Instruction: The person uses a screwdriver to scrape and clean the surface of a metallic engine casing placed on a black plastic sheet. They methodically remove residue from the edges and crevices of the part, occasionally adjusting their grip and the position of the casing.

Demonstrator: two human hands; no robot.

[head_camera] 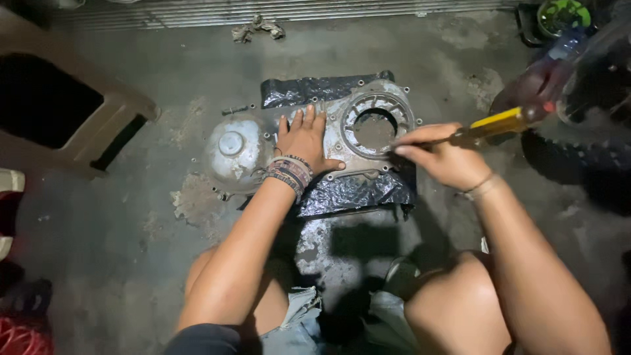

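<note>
The engine side cover [309, 141], a grey cast-metal casing with bolt holes around its rim, lies flat on a sheet of black plastic [355, 192] spread over the concrete floor [131, 230]. The sheet appears to serve as a barrier between the casing and the stained floor. The casing sits directly in front of the squatting person, between the knees and a ribbed metal shutter [263, 12] at the far edge of the view.

The left hand [303, 139] is open, palm down, fingers spread across the middle of the casing. This position presses the part against the floor and seems intended to stop it sliding. Several cord bracelets [289, 174] circle that wrist.

The right hand [442, 158] is closed around a screwdriver with a yellow and red handle [503, 121]. The shaft points left, with the tip at the edge of the large circular opening [376, 126] on the right half of the casing. The grip is near the shaft, which would give closer control of the tip.

A domed round section [231, 148] forms the left end of the casing. A knobbly tyre [578, 158] stands to the right, a tan plastic stool [72, 118] to the left, and a crumpled rag [257, 27] lies near the shutter.
</note>
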